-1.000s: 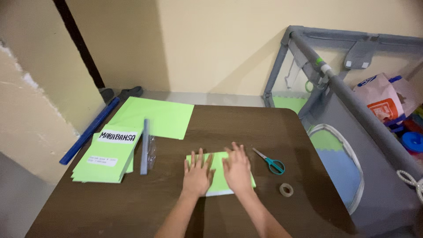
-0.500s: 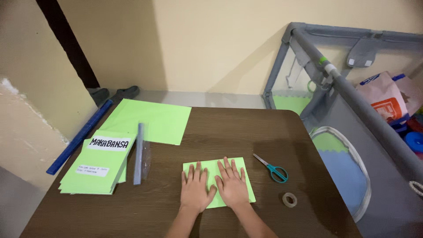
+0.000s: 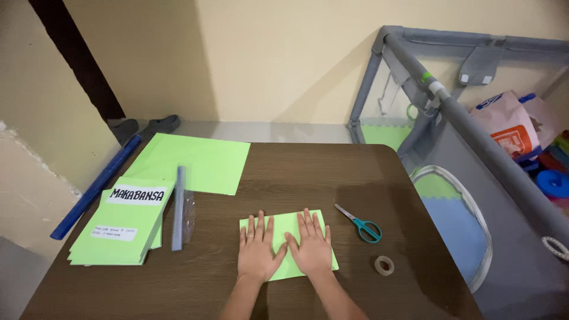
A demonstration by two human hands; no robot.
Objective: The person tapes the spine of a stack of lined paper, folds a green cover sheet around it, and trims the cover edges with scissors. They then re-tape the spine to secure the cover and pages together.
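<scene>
Now we press both hands, left hand (image 3: 256, 256) and right hand (image 3: 311, 250), spread flat on the folded green paper (image 3: 283, 224) on the bench (image 3: 308, 172).

your left hand (image 3: 256, 253) and right hand (image 3: 310, 249) hide most of the folded green paper (image 3: 285, 221), and the frame's bottom edge cuts your forearms.

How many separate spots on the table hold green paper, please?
3: the folded sheet under both hands, a large flat sheet at far left, and a labelled stack nearer; the stack's sheets can't be counted.
</scene>
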